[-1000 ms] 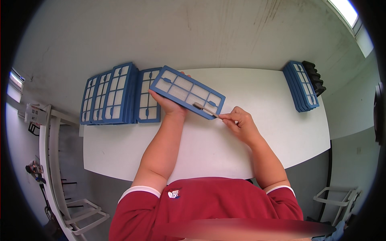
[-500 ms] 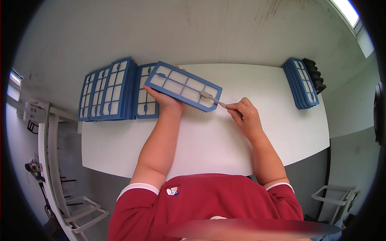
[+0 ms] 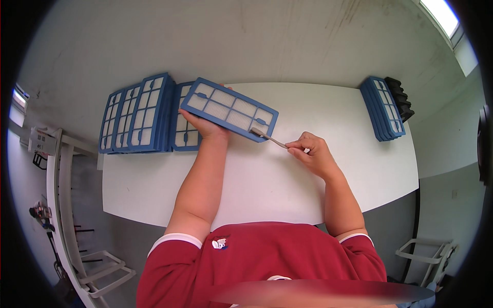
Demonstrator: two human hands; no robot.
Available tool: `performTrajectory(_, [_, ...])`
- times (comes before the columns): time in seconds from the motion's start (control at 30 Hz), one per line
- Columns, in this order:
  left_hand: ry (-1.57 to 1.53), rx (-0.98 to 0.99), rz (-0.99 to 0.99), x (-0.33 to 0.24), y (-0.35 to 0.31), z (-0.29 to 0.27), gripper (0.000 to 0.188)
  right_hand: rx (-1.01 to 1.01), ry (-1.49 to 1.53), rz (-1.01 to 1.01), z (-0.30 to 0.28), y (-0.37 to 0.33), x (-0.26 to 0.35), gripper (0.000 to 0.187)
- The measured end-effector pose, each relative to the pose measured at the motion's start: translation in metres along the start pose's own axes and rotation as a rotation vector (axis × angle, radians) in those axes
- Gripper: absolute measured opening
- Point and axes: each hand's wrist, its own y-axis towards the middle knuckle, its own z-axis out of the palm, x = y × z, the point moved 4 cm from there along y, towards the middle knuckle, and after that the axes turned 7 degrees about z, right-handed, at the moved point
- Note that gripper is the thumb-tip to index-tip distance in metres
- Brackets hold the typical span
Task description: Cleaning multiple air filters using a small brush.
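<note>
My left hand [image 3: 206,127] grips a blue-framed rectangular filter [image 3: 229,109] with white pleated panels, holding it from below above the white table [image 3: 267,179]. My right hand [image 3: 312,152] pinches the handle of a small brush [image 3: 268,137]. The brush's head touches the filter's lower right corner.
A row of several matching blue filters [image 3: 141,114] leans together at the table's back left, right behind the held one. Another stack of blue filters [image 3: 382,108] stands at the back right with dark parts [image 3: 399,98] behind it. White metal frames [image 3: 61,205] stand on the floor to the left.
The held filter has shifted left and a little up. The brush head has stayed at its lower right corner, following along the frame.
</note>
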Motion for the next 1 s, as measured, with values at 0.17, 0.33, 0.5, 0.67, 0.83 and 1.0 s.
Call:
performTrajectory(0.17, [0.003, 0.045, -0.011, -0.001, -0.002, 0.002, 0.093, 0.063, 0.039, 0.096, -0.012, 0.003, -0.004, 0.012])
performTrajectory(0.33, [0.011, 0.002, -0.024, 0.0, -0.004, 0.005, 0.094, -0.048, -0.042, 0.067, -0.019, 0.002, -0.002, 0.012])
performTrajectory(0.5, [-0.002, 0.033, -0.042, 0.001, -0.005, 0.005, 0.094, -0.099, -0.062, 0.022, -0.025, 0.002, -0.001, 0.013])
performTrajectory(0.67, [-0.007, 0.063, -0.058, -0.005, -0.011, 0.012, 0.096, -0.204, -0.021, 0.022, -0.033, 0.003, -0.006, 0.013])
performTrajectory(0.83, [0.021, 0.094, -0.061, -0.003, -0.012, 0.012, 0.096, -0.293, -0.055, -0.012, -0.026, 0.003, 0.0, 0.012])
performTrajectory(1.0, [-0.003, 0.099, -0.055, -0.004, -0.011, 0.012, 0.098, -0.264, -0.069, 0.002, -0.021, 0.003, -0.001, 0.013])
